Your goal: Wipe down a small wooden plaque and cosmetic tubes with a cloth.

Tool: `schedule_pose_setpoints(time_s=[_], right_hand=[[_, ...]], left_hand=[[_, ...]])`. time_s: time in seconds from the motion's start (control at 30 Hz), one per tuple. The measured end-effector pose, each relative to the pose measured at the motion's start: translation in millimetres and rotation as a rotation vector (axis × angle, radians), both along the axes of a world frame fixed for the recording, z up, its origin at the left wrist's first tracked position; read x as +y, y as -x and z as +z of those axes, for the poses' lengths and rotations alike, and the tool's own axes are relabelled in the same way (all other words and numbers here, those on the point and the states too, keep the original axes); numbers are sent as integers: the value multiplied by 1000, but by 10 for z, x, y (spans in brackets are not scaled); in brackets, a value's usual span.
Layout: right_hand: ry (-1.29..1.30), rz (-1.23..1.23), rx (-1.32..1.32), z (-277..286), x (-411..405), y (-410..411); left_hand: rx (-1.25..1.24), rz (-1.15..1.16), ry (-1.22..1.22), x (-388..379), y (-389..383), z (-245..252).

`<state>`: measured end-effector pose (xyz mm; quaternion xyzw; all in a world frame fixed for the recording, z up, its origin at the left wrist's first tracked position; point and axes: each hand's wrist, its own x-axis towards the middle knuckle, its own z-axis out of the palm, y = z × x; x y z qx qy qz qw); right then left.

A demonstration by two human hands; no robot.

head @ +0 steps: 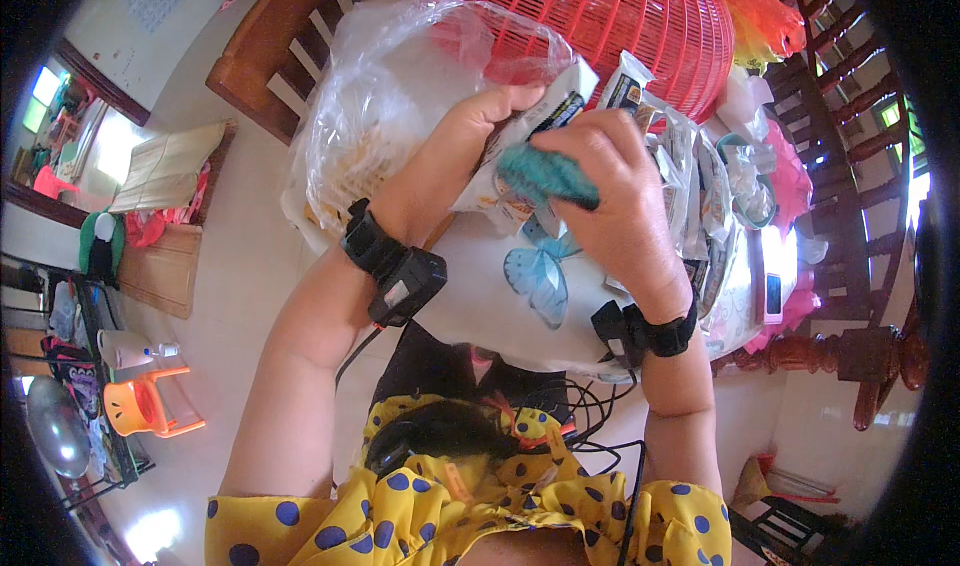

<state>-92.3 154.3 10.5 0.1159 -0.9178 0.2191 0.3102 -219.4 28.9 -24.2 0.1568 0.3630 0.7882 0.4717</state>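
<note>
My left hand (469, 127) grips the edge of a white printed plastic packet (574, 90), its thumb near the top end. Against the packet, my right hand (607, 161) holds a folded teal cloth (544, 172) between thumb and fingers. Both hands are over a white tablecloth with a blue butterfly print (538, 277). More printed packets (626, 86) lie in a row right of my right hand. A large clear plastic bag (375, 78) with small yellowish pieces inside stands beside my left forearm. What the packet contains cannot be seen.
A red plastic basket (622, 11) lies behind the packets. At the table's right are a teal bowl with clear wrappers (752, 191) and a phone (772, 296). A wooden chair back (262, 56) stands at the upper left; black cables (600, 416) hang near my lap.
</note>
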Motion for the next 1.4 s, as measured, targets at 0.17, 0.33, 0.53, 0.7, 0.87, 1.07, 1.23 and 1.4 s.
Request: schedule_pose_setpoints(time_s=[0.17, 0.33, 0.53, 0.7, 0.87, 1.07, 1.23, 1.4], right_hand=[[59, -315, 306, -8, 64, 2], [127, -399, 356, -23, 97, -13], [169, -339, 376, -3, 109, -21], [201, -476, 357, -3, 76, -13], [231, -494, 338, -54, 96, 10], [152, -264, 146, -67, 41, 31], [84, -9, -95, -55, -95, -12], [65, 82, -96, -24, -84, -37]], left_hand=[[15, -41, -99, 0, -100, 46], [-5, -194, -148, -73, -58, 69], [208, -132, -180, 19, -93, 33], [261, -144, -135, -22, -122, 62], [221, -105, -118, 23, -125, 27], [161, -108, -178, 27, 26, -147], [174, 8, -173, 36, 15, -81], [140, 23, -213, 9, -5, -5]])
